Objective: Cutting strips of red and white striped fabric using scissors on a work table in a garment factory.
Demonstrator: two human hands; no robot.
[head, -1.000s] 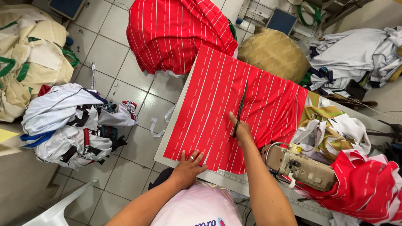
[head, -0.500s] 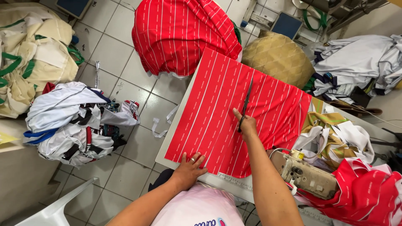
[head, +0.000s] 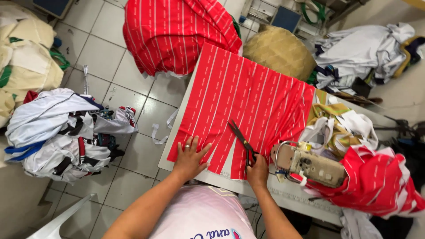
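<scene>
A red cloth with thin white stripes lies spread over a white table. My left hand presses flat on the cloth's near left corner, fingers spread. My right hand grips the handles of black scissors at the cloth's near edge; the blades are parted and point away from me, up along a stripe. Near that edge the cloth is split into strips.
A beige sewing machine sits right of my right hand, with more red striped cloth beside it. Another red heap lies beyond the table. White and dark clothes are piled on the tiled floor at left. A tan woven bundle sits behind.
My right hand with the scissors has drawn back from the cloth's middle to its near edge. The left hand stayed pressed on the near left corner.
</scene>
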